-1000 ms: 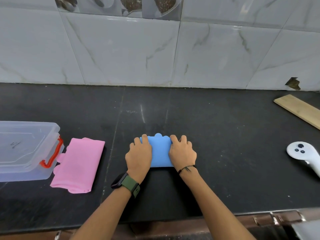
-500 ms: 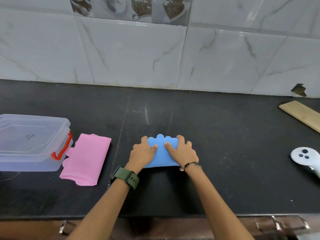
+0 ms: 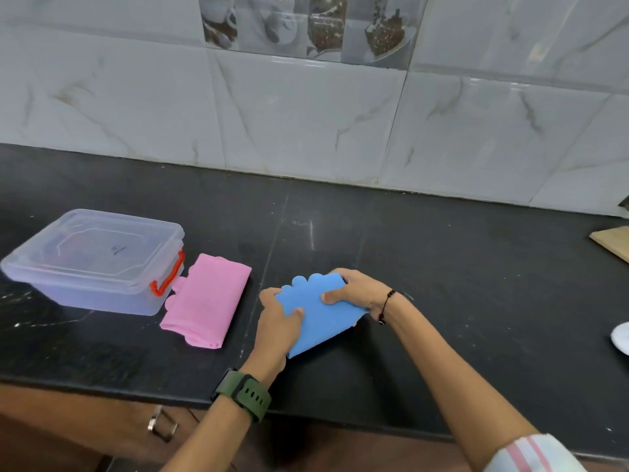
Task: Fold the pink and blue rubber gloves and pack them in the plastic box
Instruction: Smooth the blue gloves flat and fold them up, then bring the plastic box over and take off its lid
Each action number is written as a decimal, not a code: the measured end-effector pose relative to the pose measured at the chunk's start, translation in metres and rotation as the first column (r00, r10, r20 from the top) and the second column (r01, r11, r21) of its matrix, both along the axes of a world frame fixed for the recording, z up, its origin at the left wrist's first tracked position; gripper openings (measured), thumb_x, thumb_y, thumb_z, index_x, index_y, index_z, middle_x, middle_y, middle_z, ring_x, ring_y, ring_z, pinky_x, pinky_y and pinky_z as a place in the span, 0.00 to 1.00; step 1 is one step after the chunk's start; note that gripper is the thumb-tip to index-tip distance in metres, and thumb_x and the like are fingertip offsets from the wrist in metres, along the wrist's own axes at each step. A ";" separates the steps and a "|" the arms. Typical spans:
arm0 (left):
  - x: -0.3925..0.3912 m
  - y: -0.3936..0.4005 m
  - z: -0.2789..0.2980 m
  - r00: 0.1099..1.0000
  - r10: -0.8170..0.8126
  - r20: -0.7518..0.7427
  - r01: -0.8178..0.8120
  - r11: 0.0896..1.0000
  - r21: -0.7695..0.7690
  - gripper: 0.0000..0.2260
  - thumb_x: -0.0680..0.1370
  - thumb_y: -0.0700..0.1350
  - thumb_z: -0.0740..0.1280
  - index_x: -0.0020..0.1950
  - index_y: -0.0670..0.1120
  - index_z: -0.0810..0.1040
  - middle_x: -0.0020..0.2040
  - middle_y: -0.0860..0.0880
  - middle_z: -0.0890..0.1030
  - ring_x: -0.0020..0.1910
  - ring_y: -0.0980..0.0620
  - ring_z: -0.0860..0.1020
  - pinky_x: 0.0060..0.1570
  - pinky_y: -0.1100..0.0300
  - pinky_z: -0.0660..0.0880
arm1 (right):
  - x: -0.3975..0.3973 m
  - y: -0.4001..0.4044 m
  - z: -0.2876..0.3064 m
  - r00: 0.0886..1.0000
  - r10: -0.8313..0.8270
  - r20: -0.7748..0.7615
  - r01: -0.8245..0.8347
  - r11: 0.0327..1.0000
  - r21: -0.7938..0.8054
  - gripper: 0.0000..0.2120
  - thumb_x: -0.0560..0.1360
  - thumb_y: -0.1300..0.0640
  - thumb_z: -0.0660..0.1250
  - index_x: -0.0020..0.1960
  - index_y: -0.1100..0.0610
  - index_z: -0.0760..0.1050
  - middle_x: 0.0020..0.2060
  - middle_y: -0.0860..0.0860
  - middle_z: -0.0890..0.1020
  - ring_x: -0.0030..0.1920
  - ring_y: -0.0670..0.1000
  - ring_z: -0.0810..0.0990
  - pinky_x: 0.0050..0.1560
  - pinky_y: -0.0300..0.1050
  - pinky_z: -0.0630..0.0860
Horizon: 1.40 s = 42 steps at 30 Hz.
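The folded blue glove (image 3: 321, 313) is held just above the black counter (image 3: 459, 284), tilted, fingertips pointing to the far left. My left hand (image 3: 279, 330) grips its near left edge, thumb on top. My right hand (image 3: 357, 292) grips its far right edge. The folded pink glove (image 3: 207, 299) lies flat on the counter to the left, touching the clear plastic box (image 3: 92, 264). The box has its lid on and a red latch (image 3: 168, 277) on the side facing the pink glove.
A wooden board (image 3: 612, 241) lies at the right edge of the counter. A white object (image 3: 621, 337) is partly cut off at the right. A marble-tiled wall (image 3: 306, 124) rises behind. Below the counter's front edge is a drawer with a metal handle (image 3: 162, 425).
Both hands went from pressing the blue glove flat to gripping its edges and lifting it, tilted, off the counter. The camera swung left, bringing the box more into view.
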State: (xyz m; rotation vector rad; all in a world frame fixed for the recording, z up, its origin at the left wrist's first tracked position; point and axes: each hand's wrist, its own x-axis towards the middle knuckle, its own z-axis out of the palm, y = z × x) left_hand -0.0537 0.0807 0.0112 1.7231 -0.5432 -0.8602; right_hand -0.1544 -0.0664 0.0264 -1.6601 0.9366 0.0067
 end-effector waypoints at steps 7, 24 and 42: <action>-0.005 0.030 -0.002 0.973 0.225 -0.043 -0.228 0.971 -0.077 0.17 0.78 0.37 0.62 0.62 0.47 0.59 0.64 0.46 0.68 0.61 0.46 0.72 0.61 0.47 0.74 | 0.058 -0.002 0.018 0.901 0.433 -0.015 -0.430 0.890 -0.153 0.11 0.72 0.62 0.70 0.50 0.50 0.73 0.52 0.52 0.79 0.50 0.53 0.80 0.53 0.53 0.77; 0.012 0.033 -0.015 0.684 -0.247 0.686 -0.185 0.851 0.491 0.19 0.82 0.50 0.51 0.70 0.41 0.58 0.52 0.41 0.82 0.49 0.41 0.81 0.44 0.50 0.75 | 0.093 0.012 -0.035 0.906 0.280 -0.316 -0.415 0.448 -0.792 0.16 0.80 0.47 0.51 0.60 0.55 0.69 0.55 0.55 0.74 0.56 0.54 0.71 0.46 0.48 0.69; 0.135 0.092 0.076 0.682 0.117 0.722 -0.278 0.955 0.107 0.10 0.78 0.42 0.60 0.37 0.42 0.71 0.33 0.47 0.73 0.37 0.48 0.71 0.37 0.56 0.65 | 0.201 0.099 0.042 0.951 0.068 0.300 -0.019 0.986 -0.165 0.10 0.74 0.57 0.63 0.36 0.60 0.72 0.32 0.55 0.74 0.29 0.52 0.73 0.37 0.47 0.75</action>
